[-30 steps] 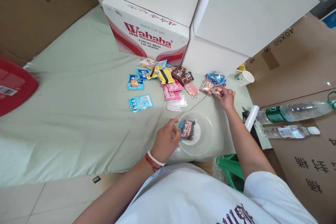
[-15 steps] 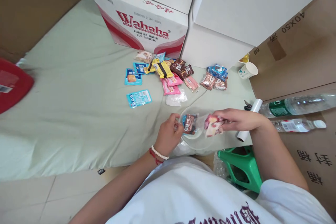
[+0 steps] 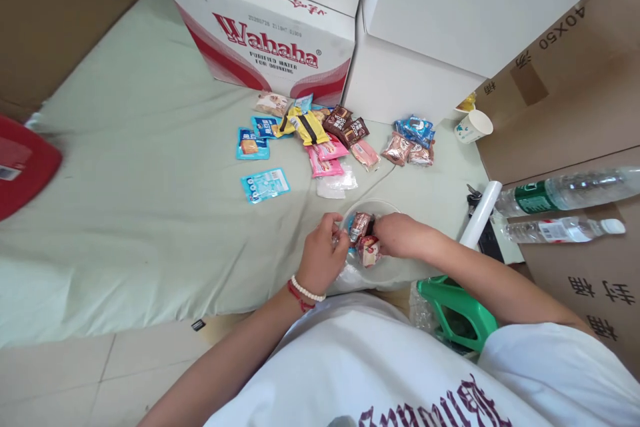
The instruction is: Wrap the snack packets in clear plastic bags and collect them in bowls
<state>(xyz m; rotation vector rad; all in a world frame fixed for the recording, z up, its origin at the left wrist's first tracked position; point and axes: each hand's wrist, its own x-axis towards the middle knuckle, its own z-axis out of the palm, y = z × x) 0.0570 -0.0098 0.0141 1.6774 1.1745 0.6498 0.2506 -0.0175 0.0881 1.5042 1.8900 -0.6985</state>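
A clear plastic bowl (image 3: pixel 385 207) sits near the front edge of a pale green sheet (image 3: pixel 150 213). Inside it lie a brown snack packet (image 3: pixel 360 225) and a pink-and-white snack packet (image 3: pixel 370 252). My left hand (image 3: pixel 320 257), with a bead bracelet at the wrist, is closed on the bowl's left rim. My right hand (image 3: pixel 397 235) reaches into the bowl with fingers closed on the pink-and-white packet. Further back lies a scatter of snack packets (image 3: pixel 325 133) in blue, yellow, brown and pink, and a smaller pile (image 3: pixel 410 143) to the right.
A white Wahaha carton (image 3: pixel 265 27) and a plain white box (image 3: pixel 450 13) stand behind the snacks. A paper cup (image 3: pixel 473 127), a white roll (image 3: pixel 480 213) and two water bottles (image 3: pixel 565 210) lie right. A green stool (image 3: pixel 453 313) is below; a red object (image 3: pixel 20 167) is left.
My right hand picked a pink-and-white packet from the right pile, carried it back and lowered it into the bowl. My left hand stayed on the bowl's rim.
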